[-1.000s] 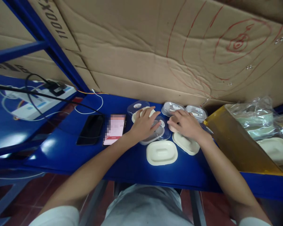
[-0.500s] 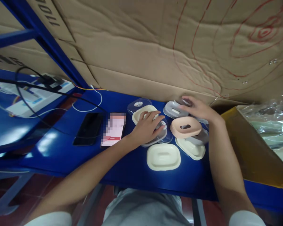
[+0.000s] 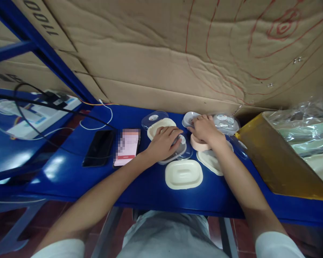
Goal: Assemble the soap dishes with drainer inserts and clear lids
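Note:
My left hand [image 3: 164,142] lies with fingers spread over a cream oval dish [image 3: 155,129] and a grey piece with a clear lid [image 3: 187,154] beside it. My right hand [image 3: 205,128] reaches over a peach oval piece [image 3: 197,144], its fingers apart at the near right edge of a grey oval dish [image 3: 188,116]. The palm hides much of the peach piece. Whether the fingertips touch the grey dish I cannot tell. A cream dish [image 3: 183,174] lies flat in front of both hands. Another cream dish [image 3: 209,160] sits partly under my right forearm.
Clear lids lie at the back left [image 3: 153,120] and back right [image 3: 226,122]. A black phone [image 3: 98,148] and a lit phone [image 3: 127,147] are on the left. An open cardboard box [image 3: 269,154] with plastic-wrapped pieces stands at right. Cables [image 3: 43,130] run at the left; cardboard [image 3: 140,61] backs the table.
My right hand has moved left and down from the back right lid to the grey dish and peach piece. My left hand stays over the same pieces. The view has shifted slightly.

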A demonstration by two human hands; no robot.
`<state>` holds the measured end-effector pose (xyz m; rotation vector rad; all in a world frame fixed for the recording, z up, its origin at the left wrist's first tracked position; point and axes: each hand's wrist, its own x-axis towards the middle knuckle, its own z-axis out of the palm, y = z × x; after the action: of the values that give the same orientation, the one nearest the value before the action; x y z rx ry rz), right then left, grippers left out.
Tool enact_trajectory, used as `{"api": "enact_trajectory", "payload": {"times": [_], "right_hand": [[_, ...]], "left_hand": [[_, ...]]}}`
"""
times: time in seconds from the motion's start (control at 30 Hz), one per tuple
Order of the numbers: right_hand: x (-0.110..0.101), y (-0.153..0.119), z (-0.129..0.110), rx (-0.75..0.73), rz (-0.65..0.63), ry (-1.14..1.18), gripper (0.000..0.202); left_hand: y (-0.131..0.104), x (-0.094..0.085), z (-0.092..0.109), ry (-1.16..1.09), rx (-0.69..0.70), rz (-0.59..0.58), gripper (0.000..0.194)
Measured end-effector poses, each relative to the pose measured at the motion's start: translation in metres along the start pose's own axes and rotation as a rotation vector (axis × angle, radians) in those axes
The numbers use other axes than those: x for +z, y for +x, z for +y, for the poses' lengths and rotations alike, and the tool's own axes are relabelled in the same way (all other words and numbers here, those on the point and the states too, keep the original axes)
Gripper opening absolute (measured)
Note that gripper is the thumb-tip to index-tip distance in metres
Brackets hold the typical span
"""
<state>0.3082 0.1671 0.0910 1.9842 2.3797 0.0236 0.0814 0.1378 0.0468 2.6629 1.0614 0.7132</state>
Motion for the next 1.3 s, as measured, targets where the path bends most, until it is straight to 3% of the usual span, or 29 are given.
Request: {"api": "enact_trajectory", "payload": {"times": [0.2, 0.47, 0.63, 0.97, 1.1, 1.3], "right_hand": [[0.005, 0.002, -0.016, 0.065, -0.014, 0.000, 0.032], [-0.013, 0.005, 0.016, -0.029, -0.048, 0.220, 0.031], [-0.018, 0.007, 0.034, -0.043, 0.013, 0.390, 0.034], [-0.014, 0.015, 0.040, -0.030, 0.155, 0.534, 0.035], [-0.030, 0.002, 0.070, 0.048, 0.161, 0.457, 0.036], [-0.057, -0.051, 0.138, 0.357, 0.073, 0.211, 0.017]], "left_hand": [[-0.001, 0.002, -0.002, -0.020, 0.002, -0.004, 0.037], [-0.001, 0.003, -0.003, -0.025, 0.025, 0.009, 0.037], [-0.001, 0.004, -0.003, -0.042, 0.031, 0.013, 0.037], [-0.001, 0.004, -0.004, -0.041, 0.024, -0.007, 0.039], [-0.001, 0.003, -0.002, 0.001, 0.008, 0.005, 0.039], [-0.002, 0.004, -0.003, 0.068, -0.093, 0.079, 0.045]]}}
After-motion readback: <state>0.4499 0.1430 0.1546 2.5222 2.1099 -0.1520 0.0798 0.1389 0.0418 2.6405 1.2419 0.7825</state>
